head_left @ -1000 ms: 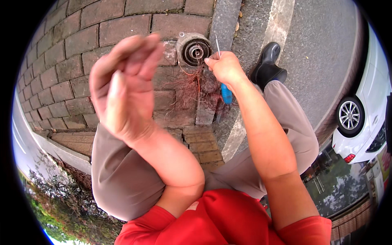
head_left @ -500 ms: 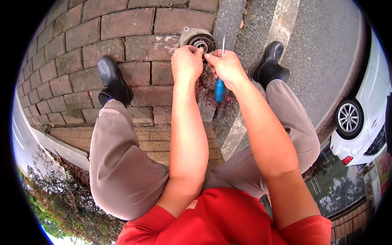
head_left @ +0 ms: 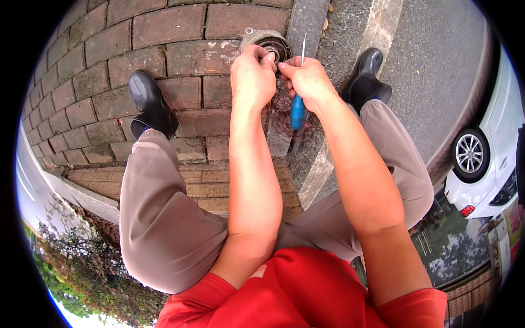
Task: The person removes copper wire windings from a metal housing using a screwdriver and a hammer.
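Note:
A round, dirty metal housing (head_left: 257, 37) with an open ring-shaped middle rests on the ground at the brick edge. My left hand (head_left: 253, 77) is closed at its near side, thumb and fingers pinched by the inner ring; what they grip is too small to make out. Right beside it, my right hand (head_left: 309, 83) is closed around a screwdriver (head_left: 297, 112), its blue handle toward me and its thin shaft pointing away. The right thumb and forefinger also pinch together near the housing. Below both hands lies a tangle of fine reddish-brown strands (head_left: 281, 116).
Red brick paving (head_left: 169, 27) spreads to the left, a grey curb strip (head_left: 304, 27) and asphalt road (head_left: 429, 71) to the right. My black boots (head_left: 147, 98) stand on either side of the work. A white car (head_left: 492, 142) is at the far right.
My hands have drawn slightly apart, the right one moving a little right and away with the screwdriver. The left fingers have shifted at the ring, and the view has moved slightly.

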Demonstrator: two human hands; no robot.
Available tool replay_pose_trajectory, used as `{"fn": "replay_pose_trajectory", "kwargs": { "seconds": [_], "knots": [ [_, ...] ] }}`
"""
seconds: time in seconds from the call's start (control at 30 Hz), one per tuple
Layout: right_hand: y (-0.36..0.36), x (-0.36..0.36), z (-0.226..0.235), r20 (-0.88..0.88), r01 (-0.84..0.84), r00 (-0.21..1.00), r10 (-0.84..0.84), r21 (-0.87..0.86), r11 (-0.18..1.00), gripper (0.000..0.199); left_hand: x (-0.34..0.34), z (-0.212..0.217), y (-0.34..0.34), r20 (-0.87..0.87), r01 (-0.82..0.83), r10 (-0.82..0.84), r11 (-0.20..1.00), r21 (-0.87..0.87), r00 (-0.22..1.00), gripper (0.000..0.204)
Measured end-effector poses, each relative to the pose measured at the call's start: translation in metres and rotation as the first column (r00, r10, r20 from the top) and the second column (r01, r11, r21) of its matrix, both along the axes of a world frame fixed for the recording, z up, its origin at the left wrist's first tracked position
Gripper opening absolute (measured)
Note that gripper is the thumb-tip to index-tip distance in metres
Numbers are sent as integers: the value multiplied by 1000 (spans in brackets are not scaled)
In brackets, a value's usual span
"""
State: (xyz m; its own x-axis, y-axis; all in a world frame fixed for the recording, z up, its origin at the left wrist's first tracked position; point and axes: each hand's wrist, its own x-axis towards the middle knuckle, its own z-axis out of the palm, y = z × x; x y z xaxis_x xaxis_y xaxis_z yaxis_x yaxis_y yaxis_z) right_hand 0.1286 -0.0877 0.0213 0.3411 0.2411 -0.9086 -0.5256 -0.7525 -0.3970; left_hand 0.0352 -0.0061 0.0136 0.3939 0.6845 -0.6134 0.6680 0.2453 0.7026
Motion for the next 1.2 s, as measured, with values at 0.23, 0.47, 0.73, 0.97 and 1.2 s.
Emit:
{"fn": "replay_pose_trajectory", "kwargs": {
  "seconds": [0.23,0.47,0.73,0.97,1.2],
  "knots": [
    [1,15,5,423,-118,892,159,-122,985,16,-9,9,-1,81,71,-63,993,-95,995,12],
    [-3,10,4,739,-686,458,494,-60,726,18,-14,7,-2,219,76,-21,966,-246,975,8],
    [-7,29,6,716,-728,431,549,-83,681,15,-14,-6,-5,157,-210,232,967,-144,960,11],
    [-4,26,0,666,-640,633,395,162,751,14,-31,-28,-5,-207,-60,72,996,63,976,47],
    [1,26,14,698,-705,497,516,-22,709,16,-26,-28,-11,-193,-170,146,979,-111,970,53]
  ]
}}
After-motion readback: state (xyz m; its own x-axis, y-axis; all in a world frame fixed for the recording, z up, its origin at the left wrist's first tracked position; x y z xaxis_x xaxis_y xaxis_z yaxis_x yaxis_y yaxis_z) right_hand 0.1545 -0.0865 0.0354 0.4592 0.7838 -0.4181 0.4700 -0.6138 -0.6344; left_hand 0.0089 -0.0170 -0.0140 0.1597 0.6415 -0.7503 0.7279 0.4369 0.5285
